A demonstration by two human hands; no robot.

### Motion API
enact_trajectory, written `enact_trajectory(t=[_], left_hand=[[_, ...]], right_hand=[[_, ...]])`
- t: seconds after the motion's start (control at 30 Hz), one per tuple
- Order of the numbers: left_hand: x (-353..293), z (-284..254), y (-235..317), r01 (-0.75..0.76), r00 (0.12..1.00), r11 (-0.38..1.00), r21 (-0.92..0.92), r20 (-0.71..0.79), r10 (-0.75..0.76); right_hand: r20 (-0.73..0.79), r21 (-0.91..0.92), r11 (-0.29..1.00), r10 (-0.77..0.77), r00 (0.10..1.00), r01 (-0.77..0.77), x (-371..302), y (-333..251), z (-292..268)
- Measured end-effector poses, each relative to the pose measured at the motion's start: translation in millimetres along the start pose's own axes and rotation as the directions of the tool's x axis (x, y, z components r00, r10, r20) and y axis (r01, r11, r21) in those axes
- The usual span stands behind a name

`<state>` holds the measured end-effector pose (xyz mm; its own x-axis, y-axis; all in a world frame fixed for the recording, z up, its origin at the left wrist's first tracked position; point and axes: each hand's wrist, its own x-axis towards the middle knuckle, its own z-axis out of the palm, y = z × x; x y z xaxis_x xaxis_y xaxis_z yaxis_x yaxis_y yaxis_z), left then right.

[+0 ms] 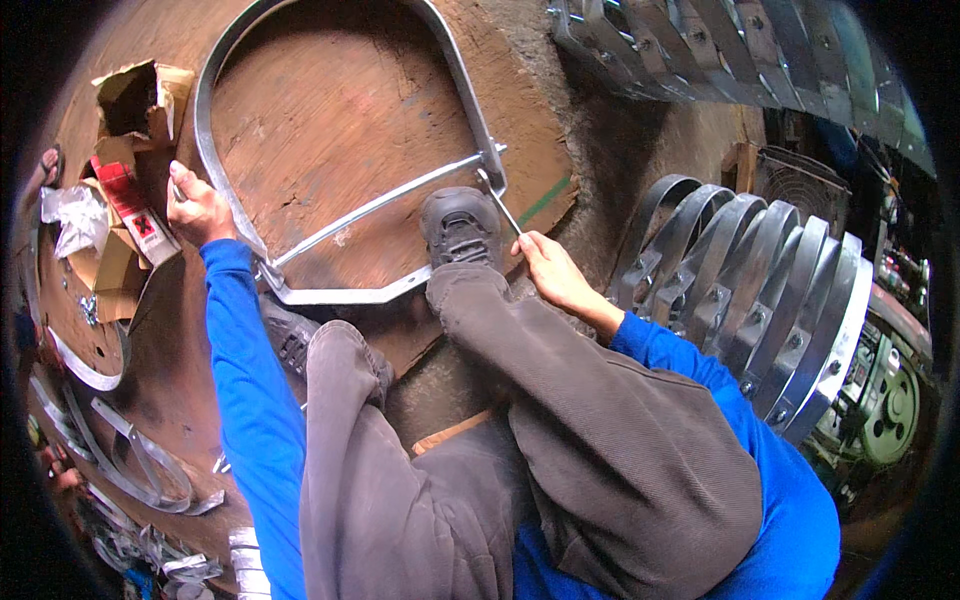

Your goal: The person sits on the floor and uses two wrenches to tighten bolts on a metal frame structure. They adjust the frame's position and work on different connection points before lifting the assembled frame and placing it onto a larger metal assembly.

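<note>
A bent flat-bar metal hoop point(203, 122) lies on the wooden board, with a long metal rod point(375, 205) crossing it between its two sides. My right hand point(556, 272) is closed on the handle of a slim wrench point(507, 212), whose far end sits by the rod's right end at the hoop. Outside the hoop's left side, my left hand point(200, 212) is closed; a bit of metal shows at its fingers, too little to name. My right shoe point(461, 228) stands at the hoop's lower right, and the left shoe point(290, 335) is below its lower left corner.
Open cardboard boxes point(150, 95) and a red-and-white box point(130, 210) are at left, near a clear plastic bag point(75, 218). Curved metal strips point(140, 465) lie lower left. A row of bent metal hoops point(740, 290) stands right, with more metal bands point(740, 45) above.
</note>
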<state>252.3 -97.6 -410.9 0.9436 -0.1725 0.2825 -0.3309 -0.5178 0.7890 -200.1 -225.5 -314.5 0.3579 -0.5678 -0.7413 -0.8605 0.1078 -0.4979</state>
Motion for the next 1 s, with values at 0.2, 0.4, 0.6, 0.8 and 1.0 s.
enact_trajectory(t=[0.2, 0.4, 0.6, 0.8, 1.0], left_hand=[[-1, 6, -2, -0.043, 0.999, 0.998, -0.039, -0.016, 0.043], [1, 2, -4, 0.001, 0.999, 1.0, -0.03, 0.04, 0.001], [4, -1, -10, 0.213, 0.974, 0.93, -0.298, 0.14, -0.178], [1, -1, 2, 0.255, 0.965, 0.899, -0.357, 0.149, -0.215], [0, 0, 8, 0.269, 0.96, 0.916, -0.3, 0.155, -0.231]], right_hand=[[-0.077, 0.031, 0.993, -0.113, 0.991, 0.116, -1, 12, 6], [-0.034, 0.022, 1.0, 0.001, 0.999, 0.0, -7, -4, -1], [-0.088, 0.109, 0.994, 0.032, 0.996, -0.022, -2, -4, 5], [-0.142, 0.141, 0.989, -0.023, 0.99, 0.043, 9, -1, 7], [-0.183, 0.212, 0.972, -0.059, 0.981, 0.098, 16, -2, 16]])
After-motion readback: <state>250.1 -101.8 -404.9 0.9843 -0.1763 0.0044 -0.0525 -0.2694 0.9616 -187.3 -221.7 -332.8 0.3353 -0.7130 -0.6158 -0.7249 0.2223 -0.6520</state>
